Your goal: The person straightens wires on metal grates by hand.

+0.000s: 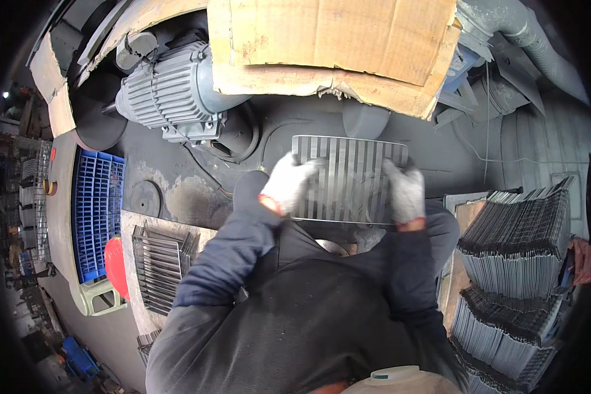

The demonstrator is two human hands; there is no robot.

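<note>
A flat slatted metal grate [349, 180] with bright and dark stripes lies across in front of my body, above my knees. My left hand [287, 180], in a white glove, is closed on its left edge. The gloved right hand [407, 190] grips the opposite edge, somewhat blurred, with its thumb over the face. Some of the fingers are hidden behind the grate. Just beyond its top edge is a grey rounded part [366, 121] of the machine, under a cardboard sheet [328, 46].
Stacks of similar grates [515, 243] stand at my right, and a smaller group [161, 269] lies at my left. A finned electric motor [167, 85] sits at the back left. Nearby are a blue plastic crate [98, 210], a red round object [116, 268] and a grey hose [538, 46].
</note>
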